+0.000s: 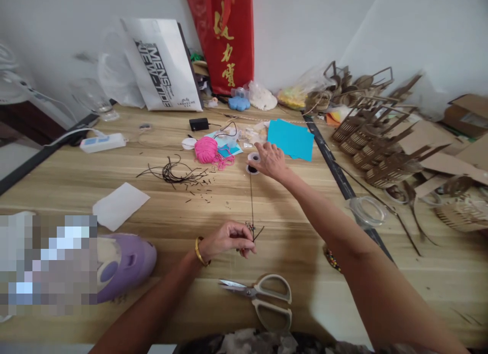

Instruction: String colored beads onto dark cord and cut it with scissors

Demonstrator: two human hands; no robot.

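My left hand (233,240), with a gold bangle at the wrist, is closed in a pinch on a thin black cord (251,199). Small beads show at its fingertips, and a short cord end sticks out beside them. From there the cord runs taut up the table to a white-rimmed spool (253,169). My right hand (271,161) reaches out to that spool, its thumb and fingers about it; part of the grip is hidden. Scissors (249,292) with cream handles lie below my left hand, blades slightly apart.
Left of centre are cut black cords (171,173) and a pink yarn ball (206,150). Blue sheets (290,139) lie beyond my right hand. Woven baskets (375,146) crowd the right side. A white paper (120,205) and a purple object (131,265) lie left.
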